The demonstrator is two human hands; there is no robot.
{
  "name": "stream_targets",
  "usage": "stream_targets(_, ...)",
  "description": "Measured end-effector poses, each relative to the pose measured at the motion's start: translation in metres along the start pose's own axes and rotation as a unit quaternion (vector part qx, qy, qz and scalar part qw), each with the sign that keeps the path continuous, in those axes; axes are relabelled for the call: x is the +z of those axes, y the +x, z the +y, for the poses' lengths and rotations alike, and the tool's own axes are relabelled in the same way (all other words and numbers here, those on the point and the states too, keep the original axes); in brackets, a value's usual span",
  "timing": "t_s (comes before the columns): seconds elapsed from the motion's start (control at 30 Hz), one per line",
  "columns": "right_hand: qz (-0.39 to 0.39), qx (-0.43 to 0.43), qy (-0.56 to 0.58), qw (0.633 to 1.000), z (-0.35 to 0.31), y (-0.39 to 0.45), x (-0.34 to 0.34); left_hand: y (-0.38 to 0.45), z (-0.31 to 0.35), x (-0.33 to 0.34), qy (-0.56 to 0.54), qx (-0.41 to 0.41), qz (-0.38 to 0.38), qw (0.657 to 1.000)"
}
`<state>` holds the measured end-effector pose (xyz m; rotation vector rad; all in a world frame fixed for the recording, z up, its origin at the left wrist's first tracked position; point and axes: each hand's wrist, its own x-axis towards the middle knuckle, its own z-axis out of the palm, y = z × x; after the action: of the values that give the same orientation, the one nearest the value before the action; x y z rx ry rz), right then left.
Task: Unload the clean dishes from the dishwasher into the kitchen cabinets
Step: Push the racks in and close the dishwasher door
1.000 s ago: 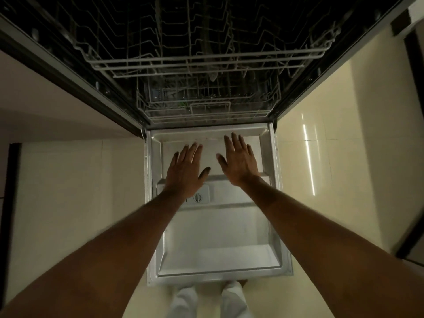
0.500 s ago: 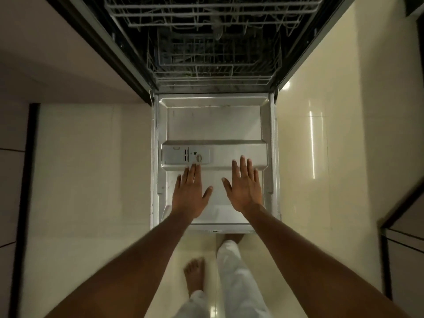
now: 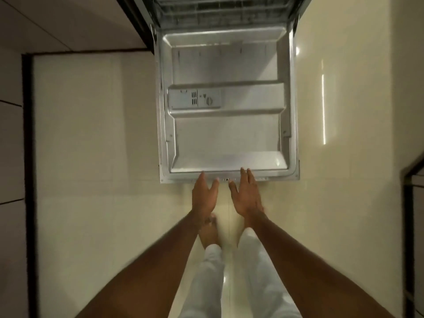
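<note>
One dishwasher door (image 3: 227, 134) lies folded down flat, its steel inner face turned up, and one wire rack (image 3: 220, 12) shows only as a strip at the far edge of the door, inside the dark tub. Whether the rack holds any dishes cannot be told from the part in view. One detergent dispenser (image 3: 194, 99) sits on the raised band across the middle of the door, toward its left edge, with a small round knob at its right end.

Two hands reach in at the door's near edge. The left hand (image 3: 205, 195) has straight fingers held together, their tips at the near rim, left of the latch notch. The right hand (image 3: 246, 195) is likewise spread flat, fingertips over the same rim, right of the notch. Neither grips anything; whether they touch the rim cannot be told.

Below the hands are two legs in white trousers (image 3: 250, 278) and one bare foot (image 3: 210, 232) on the cream tiled floor (image 3: 91, 157). One pale cabinet front (image 3: 11, 157) runs along the left, and a dark-framed unit (image 3: 413, 226) stands at the right.
</note>
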<state>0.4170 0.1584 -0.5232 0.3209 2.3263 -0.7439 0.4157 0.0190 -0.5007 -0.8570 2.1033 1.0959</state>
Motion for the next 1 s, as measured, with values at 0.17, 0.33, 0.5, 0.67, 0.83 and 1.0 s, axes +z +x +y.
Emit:
stream_targets(0.17, -0.008, 0.222, 0.225, 0.949, 0.033, -0.009, 0.047, 0.009, -0.033, 0.040, -0.452, -0.207, -0.047, 0.867)
stream_targets(0.33, -0.009, 0.310, 0.651, 0.693, 0.036, 0.029, 0.066, 0.037, -0.049, 0.062, -0.598, -0.251, -0.020, 0.761)
stream_targets(0.5, 0.031, 0.299, 0.731, 0.612, 0.043, 0.070, 0.071, 0.077, -0.055, 0.076, -0.647, -0.258, 0.022, 0.717)
stream_targets(0.67, 0.040, 0.311, 0.731, 0.606, 0.054, 0.093, 0.079, 0.101, -0.058, 0.090, -0.660, -0.244, 0.044, 0.709)
stream_targets(0.83, 0.046, 0.291, 0.745, 0.598, 0.065, 0.100, 0.087, 0.114, -0.064, 0.096, -0.631, -0.232, 0.054, 0.738)
stream_targets(1.0, 0.048, 0.280, 0.729, 0.623, 0.067, 0.090, 0.085, 0.105, -0.074, 0.095, -0.609, -0.223, 0.038, 0.760)
